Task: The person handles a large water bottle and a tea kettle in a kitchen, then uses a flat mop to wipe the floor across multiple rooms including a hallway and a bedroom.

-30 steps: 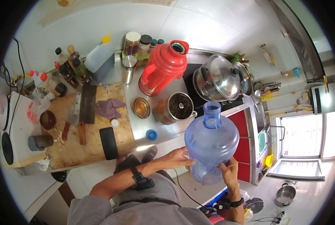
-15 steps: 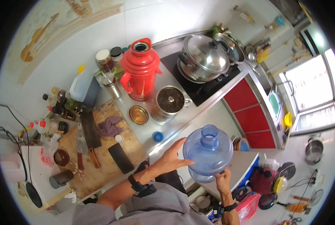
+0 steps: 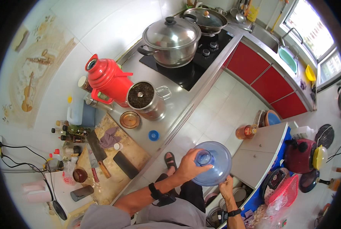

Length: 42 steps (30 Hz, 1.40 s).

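Largest in my feed, the steel worktop [image 3: 143,137] runs diagonally across the view. Off its near edge, over the floor, I have the blue water jug [image 3: 220,158] held clear in front of the body, its mouth tipped up toward my camera. My left hand [image 3: 187,165] has its fingers wrapped about the neck, thumb along the near side; the right hand [image 3: 226,186] grasps the lower right edge, its fingertips partly hidden from me.

I see no liquid through the wall, so I'd judge it light but bulky, a stiff shell that may flex a little and slip on its smooth, round shoulder. The neck looks the surest hold, with a second hand steadying low on the body.

Against half a second ago, my view has swung round, and I look more steeply onto the jug's top. The left hand, then spread beside the shoulder, has come onto the neck. On the worktop, the lidded pot [image 3: 172,42], red flask [image 3: 110,81], steel canister [image 3: 155,108], brassy lid [image 3: 130,120] and blue cap [image 3: 154,135] keep their arrangement.
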Motion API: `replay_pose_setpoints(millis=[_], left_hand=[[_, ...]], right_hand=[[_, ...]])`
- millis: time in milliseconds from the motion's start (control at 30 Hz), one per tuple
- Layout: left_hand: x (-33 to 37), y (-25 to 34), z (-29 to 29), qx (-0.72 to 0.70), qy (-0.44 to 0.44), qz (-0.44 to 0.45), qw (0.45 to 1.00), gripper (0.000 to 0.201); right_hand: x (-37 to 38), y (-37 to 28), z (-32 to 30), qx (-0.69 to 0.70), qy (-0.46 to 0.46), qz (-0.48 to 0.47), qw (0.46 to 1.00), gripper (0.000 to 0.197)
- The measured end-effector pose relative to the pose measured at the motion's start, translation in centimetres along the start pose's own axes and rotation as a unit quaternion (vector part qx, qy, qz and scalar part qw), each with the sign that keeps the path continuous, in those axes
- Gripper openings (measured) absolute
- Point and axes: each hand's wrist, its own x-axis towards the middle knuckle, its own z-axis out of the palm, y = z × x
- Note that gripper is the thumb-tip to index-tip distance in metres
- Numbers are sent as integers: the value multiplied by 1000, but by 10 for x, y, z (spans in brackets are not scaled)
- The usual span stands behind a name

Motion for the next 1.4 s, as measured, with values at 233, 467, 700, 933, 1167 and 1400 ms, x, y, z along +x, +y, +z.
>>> replay_pose_setpoints(millis=[233, 467, 700, 933, 1167, 1400], left_hand=[[-3, -35, 91, 76, -66, 101, 990, 50], [4, -129, 188, 111, -157, 126, 973, 55], [28, -235, 257, 151, -226, 159, 949, 54], [42, -332, 330, 170, -309, 123, 928, 52], [45, -414, 401, 168, -335, 143, 916, 55], [35, -462, 438, 161, -349, 108, 917, 58]], right_hand=[[-9, 106, -13, 79, 57, 51, 994, 25], [-68, 220, -18, -53, 125, 147, 980, 50], [-149, 283, 60, -181, -57, 181, 965, 75], [-174, 287, 121, -232, -89, 287, 925, 110], [-164, 296, 135, -199, -86, 355, 910, 111], [-159, 280, 138, -179, -65, 394, 899, 105]])
